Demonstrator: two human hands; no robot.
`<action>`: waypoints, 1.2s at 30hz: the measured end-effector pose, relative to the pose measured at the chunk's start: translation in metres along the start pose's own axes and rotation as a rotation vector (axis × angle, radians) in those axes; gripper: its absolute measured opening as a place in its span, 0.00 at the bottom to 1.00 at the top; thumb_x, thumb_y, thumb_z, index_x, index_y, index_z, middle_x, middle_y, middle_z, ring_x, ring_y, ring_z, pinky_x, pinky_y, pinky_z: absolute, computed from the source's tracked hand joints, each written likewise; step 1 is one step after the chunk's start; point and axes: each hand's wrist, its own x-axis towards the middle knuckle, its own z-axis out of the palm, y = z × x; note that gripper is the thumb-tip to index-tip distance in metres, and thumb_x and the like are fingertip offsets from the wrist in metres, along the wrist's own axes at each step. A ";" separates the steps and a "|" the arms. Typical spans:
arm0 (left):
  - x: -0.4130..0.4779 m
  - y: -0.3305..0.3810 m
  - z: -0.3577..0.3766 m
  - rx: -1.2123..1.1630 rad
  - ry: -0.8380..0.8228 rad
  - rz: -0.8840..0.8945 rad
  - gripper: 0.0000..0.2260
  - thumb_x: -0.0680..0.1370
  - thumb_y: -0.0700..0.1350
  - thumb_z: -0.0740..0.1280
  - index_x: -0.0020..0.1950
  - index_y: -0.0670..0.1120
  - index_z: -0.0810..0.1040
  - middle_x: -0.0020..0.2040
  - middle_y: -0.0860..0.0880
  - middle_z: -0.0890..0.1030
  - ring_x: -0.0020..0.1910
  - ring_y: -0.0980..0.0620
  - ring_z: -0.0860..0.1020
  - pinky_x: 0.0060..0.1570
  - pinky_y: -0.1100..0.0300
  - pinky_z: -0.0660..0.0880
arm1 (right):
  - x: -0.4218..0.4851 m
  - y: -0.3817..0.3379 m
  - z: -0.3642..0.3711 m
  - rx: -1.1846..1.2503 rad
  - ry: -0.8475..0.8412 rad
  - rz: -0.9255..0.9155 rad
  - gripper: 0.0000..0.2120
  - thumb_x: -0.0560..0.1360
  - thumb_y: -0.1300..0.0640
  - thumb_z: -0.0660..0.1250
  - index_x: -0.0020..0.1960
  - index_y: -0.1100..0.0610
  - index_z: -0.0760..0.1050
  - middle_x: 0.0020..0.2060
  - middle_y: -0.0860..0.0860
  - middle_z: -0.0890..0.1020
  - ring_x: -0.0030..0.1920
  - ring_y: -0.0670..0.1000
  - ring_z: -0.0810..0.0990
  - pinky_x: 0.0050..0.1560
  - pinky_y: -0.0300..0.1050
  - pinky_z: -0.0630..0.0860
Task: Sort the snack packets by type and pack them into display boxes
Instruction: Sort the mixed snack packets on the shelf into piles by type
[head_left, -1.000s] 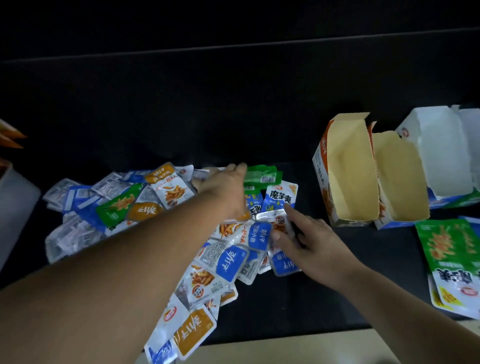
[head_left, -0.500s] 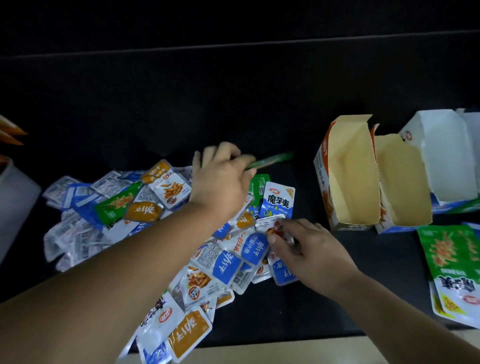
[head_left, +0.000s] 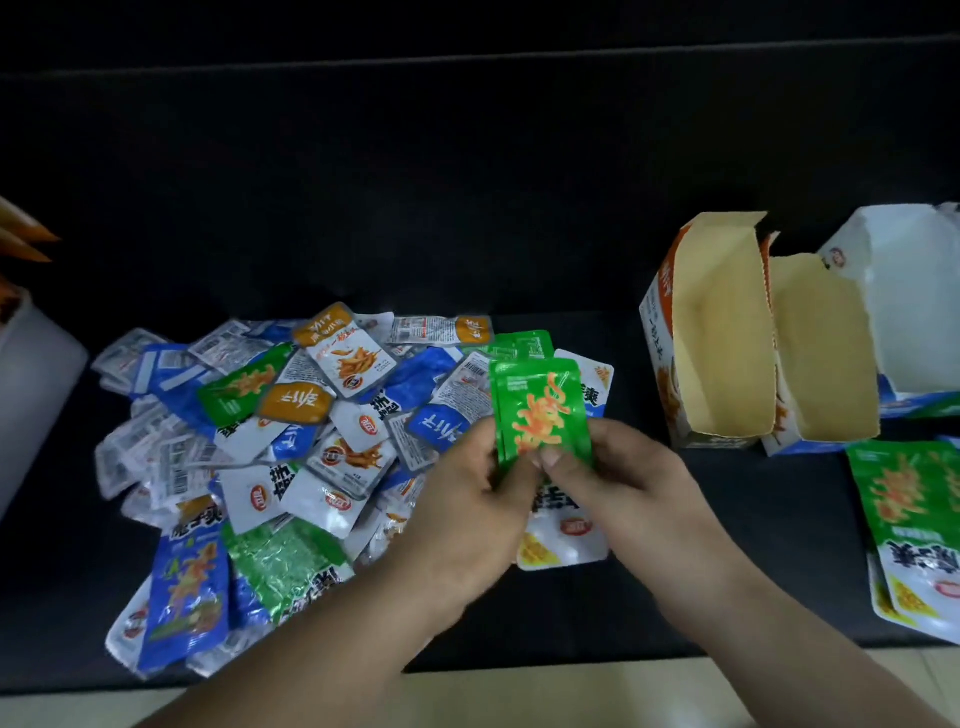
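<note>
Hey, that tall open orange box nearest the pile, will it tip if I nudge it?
Probably: the orange box stands tall and narrow, no packets visible inside. Likely light and flimsy, thin card with a ragged torn edge. The second box beside it might brace its right side.

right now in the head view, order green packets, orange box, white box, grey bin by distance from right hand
1. green packets, pinched in the right hand
2. orange box, just to its right
3. white box, far right
4. grey bin, far left edge
</note>
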 end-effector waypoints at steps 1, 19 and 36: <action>-0.001 0.002 0.003 0.008 -0.010 0.004 0.11 0.85 0.44 0.64 0.65 0.56 0.79 0.57 0.60 0.85 0.59 0.62 0.82 0.64 0.54 0.77 | 0.002 -0.001 0.000 -0.022 0.011 0.004 0.07 0.79 0.58 0.71 0.56 0.52 0.84 0.48 0.52 0.88 0.52 0.52 0.87 0.52 0.50 0.85; 0.164 0.036 -0.031 1.362 -0.256 0.010 0.33 0.83 0.59 0.64 0.84 0.59 0.52 0.83 0.50 0.60 0.77 0.42 0.62 0.74 0.48 0.67 | 0.019 0.042 -0.043 -0.301 0.358 -0.009 0.07 0.79 0.51 0.72 0.48 0.48 0.74 0.40 0.45 0.82 0.37 0.41 0.80 0.29 0.32 0.70; 0.108 0.091 -0.044 0.564 0.154 0.400 0.08 0.72 0.47 0.81 0.42 0.49 0.83 0.41 0.49 0.83 0.40 0.49 0.81 0.44 0.53 0.79 | 0.007 0.048 -0.046 -0.346 0.374 -0.026 0.09 0.78 0.48 0.73 0.46 0.49 0.73 0.34 0.44 0.81 0.35 0.45 0.79 0.36 0.49 0.77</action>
